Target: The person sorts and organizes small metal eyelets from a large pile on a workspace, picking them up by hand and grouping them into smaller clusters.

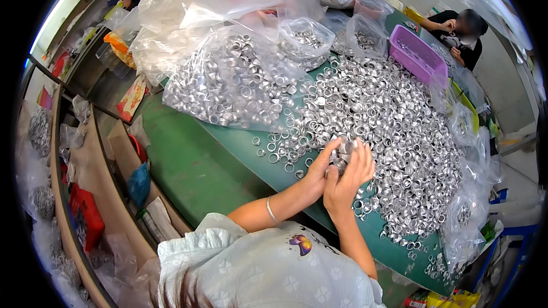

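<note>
Stretching under it all, the green surface (pixel 260 162) carries a broad heap of metal rings (pixel 394 120)! Left of that heap sits a clear bag of rings (pixel 234 88); at the heap's far edge, a purple basket (pixel 407 67). At the heap's near-left edge, here are the left hand (pixel 319 172) and right hand (pixel 347 182), fingers curled around a small cluster of rings (pixel 341 158), fingertip contact partly hidden. This looks like the gathering step, a handful between two palms; the next move likely calls for a snug cup, nothing spilling.
</note>
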{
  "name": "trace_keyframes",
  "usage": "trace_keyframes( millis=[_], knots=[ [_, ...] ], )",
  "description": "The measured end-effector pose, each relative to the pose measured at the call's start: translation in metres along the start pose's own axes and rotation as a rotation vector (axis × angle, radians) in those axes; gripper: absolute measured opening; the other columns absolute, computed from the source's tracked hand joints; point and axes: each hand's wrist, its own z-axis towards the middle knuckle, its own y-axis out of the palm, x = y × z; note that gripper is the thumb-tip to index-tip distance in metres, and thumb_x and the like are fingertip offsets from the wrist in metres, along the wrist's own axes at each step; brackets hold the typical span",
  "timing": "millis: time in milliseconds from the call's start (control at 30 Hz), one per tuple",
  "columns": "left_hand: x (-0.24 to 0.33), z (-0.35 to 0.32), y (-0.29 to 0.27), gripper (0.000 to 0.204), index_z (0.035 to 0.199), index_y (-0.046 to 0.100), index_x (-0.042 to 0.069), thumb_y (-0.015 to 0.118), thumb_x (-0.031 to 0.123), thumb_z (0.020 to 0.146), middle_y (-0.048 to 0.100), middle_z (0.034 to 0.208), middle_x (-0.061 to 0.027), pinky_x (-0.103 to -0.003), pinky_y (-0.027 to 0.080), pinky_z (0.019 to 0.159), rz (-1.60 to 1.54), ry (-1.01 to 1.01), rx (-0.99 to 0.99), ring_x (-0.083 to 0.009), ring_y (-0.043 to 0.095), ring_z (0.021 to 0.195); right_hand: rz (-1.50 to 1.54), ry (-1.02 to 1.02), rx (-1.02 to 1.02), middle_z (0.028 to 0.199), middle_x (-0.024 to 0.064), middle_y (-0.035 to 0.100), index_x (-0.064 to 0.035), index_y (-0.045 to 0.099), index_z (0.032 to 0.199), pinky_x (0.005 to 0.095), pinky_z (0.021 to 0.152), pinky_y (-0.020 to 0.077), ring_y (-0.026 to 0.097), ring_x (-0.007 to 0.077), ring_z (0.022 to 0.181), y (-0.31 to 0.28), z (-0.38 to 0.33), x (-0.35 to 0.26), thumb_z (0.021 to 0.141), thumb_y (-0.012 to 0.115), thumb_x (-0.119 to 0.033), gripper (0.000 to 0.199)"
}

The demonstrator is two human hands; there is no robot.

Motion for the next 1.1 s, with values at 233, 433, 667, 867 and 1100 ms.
trace_keyframes(
  millis=[233, 433, 667, 867, 1100],
  knots=[
    [0.101, 0.021, 0.027, 0.025, 0.093, 0.053, 0.004, 0.065, 0.021, 0.08, 0.058, 0.092, -0.0117, -0.034, 0.055, 0.067, -0.352, 0.329, -0.005, -0.0237, 0.06, 0.084, 0.255, 0.076, -0.074, 0.122, 0.0223, 0.045, 0.0077, 0.041, 0.123, 0.0447, 0.099, 0.0265, 0.04, 0.0368, 0.115, -0.001, -0.01, 0.003, 0.085, 0.054, -0.016, 0.047],
    [0.203, 0.028, 0.073, 0.018, 0.096, 0.055, 0.004, 0.062, 0.015, 0.084, 0.059, 0.083, -0.0099, -0.035, 0.053, 0.056, -0.039, 1.321, 0.138, -0.0207, 0.06, 0.071, 0.392, 0.116, -0.157, 0.116, 0.0226, 0.046, 0.0089, 0.042, 0.12, 0.0395, 0.095, 0.0354, 0.046, 0.035, 0.108, 0.004, -0.016, 0.002, 0.081, 0.058, -0.005, 0.045],
    [0.26, 0.022, 0.074, 0.013, 0.086, 0.064, 0.003, 0.065, 0.006, 0.074, 0.058, 0.092, -0.0092, -0.032, 0.043, 0.074, 0.786, 2.043, 0.786, -0.0234, 0.055, 0.085, 0.436, 0.091, -0.215, 0.114, 0.0206, 0.046, 0.0069, 0.043, 0.12, 0.0374, 0.09, 0.0393, 0.05, 0.0317, 0.101, 0.01, -0.017, -0.002, 0.08, 0.058, -0.002, 0.044],
    [0.278, 0.019, 0.051, 0.019, 0.091, 0.066, 0.011, 0.065, 0.02, 0.074, 0.056, 0.108, -0.0105, -0.04, 0.035, 0.095, 1.599, 1.891, 1.191, -0.0274, 0.046, 0.108, 0.462, 0.041, -0.2, 0.112, 0.0161, 0.048, 0.0026, 0.047, 0.118, 0.0339, 0.081, 0.0416, 0.052, 0.0255, 0.094, 0.015, -0.022, -0.006, 0.077, 0.059, 0.001, 0.042],
    [0.273, 0.025, 0.058, 0.051, 0.125, 0.05, 0.014, 0.057, 0.041, 0.082, 0.038, 0.135, -0.0173, -0.058, 0.017, 0.103, 2.013, 1.273, 1.475, -0.0394, 0.027, 0.128, 0.428, 0.073, -0.218, 0.112, 0.0213, 0.047, 0.0054, 0.048, 0.114, 0.0387, 0.089, 0.0399, 0.05, 0.0355, 0.102, 0.013, -0.03, 0.005, 0.079, 0.058, 0.0, 0.037]
  ],
)
